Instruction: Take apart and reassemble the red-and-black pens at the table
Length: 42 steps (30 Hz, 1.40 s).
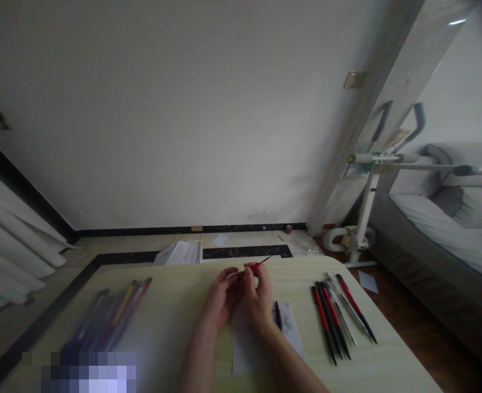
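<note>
From the head view, the right hand (259, 299) pinches a red pen part (254, 267) above the table (175, 333), its thin dark tip pointing away. The left hand (223, 299) meets it at the near end — I cannot tell whether those curled fingers grip. A black piece (279, 316) lies on the paper (244, 357) below; pens (326, 322) lie to the right. The step looks like two-handed pen handling — the next move probably calls for steady fingertips.

Red pen part (254, 267) is held at a slant, thin dark rod (265, 260) protruding from its far-right end; rest is partly hidden.
</note>
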Available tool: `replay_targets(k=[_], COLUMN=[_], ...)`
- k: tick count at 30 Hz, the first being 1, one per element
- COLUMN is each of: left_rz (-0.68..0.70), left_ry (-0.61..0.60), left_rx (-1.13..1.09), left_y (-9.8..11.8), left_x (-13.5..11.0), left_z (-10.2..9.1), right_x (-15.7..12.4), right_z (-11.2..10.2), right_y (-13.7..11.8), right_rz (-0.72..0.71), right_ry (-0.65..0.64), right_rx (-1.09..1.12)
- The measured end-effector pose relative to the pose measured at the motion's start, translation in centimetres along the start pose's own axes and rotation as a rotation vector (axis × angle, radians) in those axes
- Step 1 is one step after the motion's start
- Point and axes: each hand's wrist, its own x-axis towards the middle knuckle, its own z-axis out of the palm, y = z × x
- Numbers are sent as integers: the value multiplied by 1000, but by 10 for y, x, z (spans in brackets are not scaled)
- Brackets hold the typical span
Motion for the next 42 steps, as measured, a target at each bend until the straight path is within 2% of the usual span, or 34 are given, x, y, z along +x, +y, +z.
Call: replay_targets(k=[7, 14, 28, 32, 42], left_rz=[-29, -20, 1, -4, -22], left_ry=[-38, -20, -37, -38, -73], left_rx=[-13, -30, 3, -3, -47], left_y=[2, 0, 0, -1, 0], left_x=[-2, -1, -1, 0, -1], left_z=[2, 0, -1, -2, 1], right_x=[2, 1, 0, 0, 1], right_z=[0, 1, -1, 0, 3], right_y=[-4, -5, -6, -5, -2], right_rz=[-56, -23, -59, -49, 18], right_ry=[-36, -67, -48, -35, -102], right_rx=[-31, -27, -33, -30, -19])
